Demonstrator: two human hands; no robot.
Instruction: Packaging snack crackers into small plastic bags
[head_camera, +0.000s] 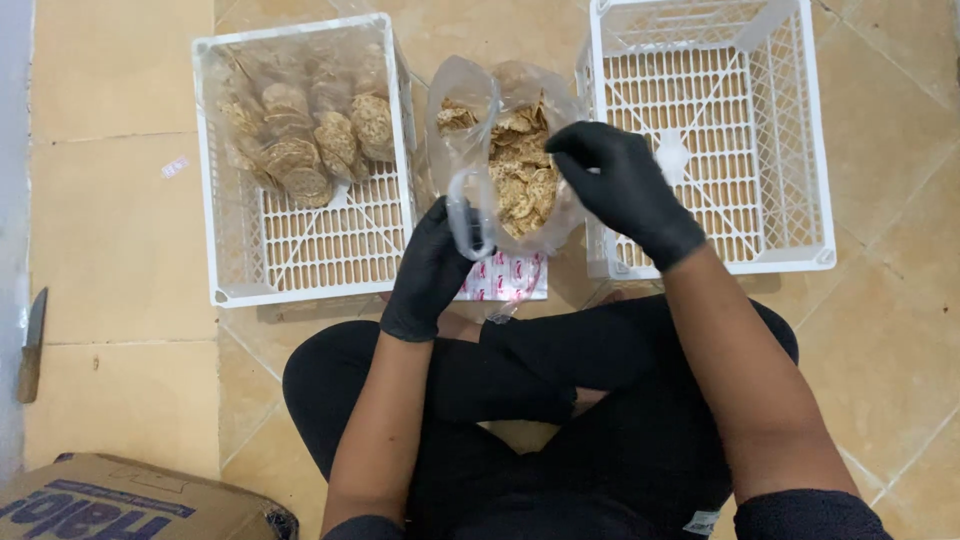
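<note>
The floor (120, 240) was laid with large yellowish tiles, and a person in black trousers sat cross-legged on it, seen from above. Both hands wore black gloves. The left hand (432, 268) gripped the lower left edge of a clear plastic bag (470, 150) of round, speckled crackers (522, 180), its fingers clamped on the plastic. The right hand (622, 190) was at the bag's upper right side, fingers curled and pinched on the film near the opening. The bag was held upright above the floor, in the gap between two white plastic crates. The crate on the left (300, 260) held another clear bag of the same crackers (305, 130), pushed toward its far end. The crate on the right (790, 150) showed only its lattice bottom. Under the held bag, partly hidden by it, lay a flat white sheet with red marks (510, 280). By the left edge a knife (32, 345) lay on the floor, and a corner of a cardboard box (130, 505) sat near the person's left knee.
</note>
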